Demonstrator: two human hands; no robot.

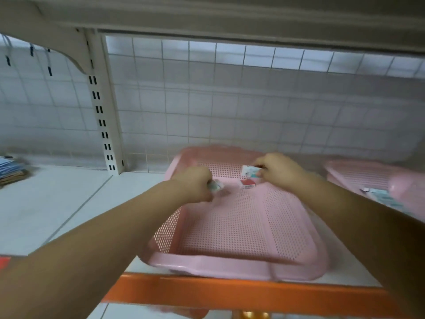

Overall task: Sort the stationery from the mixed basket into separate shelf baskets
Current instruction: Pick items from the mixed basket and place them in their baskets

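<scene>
A pink perforated basket [241,229] sits on the white shelf in front of me. Both my hands reach over its far half. My left hand [195,184] grips a small pale packet [216,185] just above the basket floor; the packet is blurred. My right hand [276,171] pinches a small white box with blue and red print [249,170]. Directly below that box a small red box [248,184] lies on the basket floor.
A second pink basket [358,178] stands to the right and holds a white and teal packet [384,196]. A stack of papers [11,169] lies at far left. The shelf has an orange front edge [230,293], a slotted upright [101,116] and a wire grid back.
</scene>
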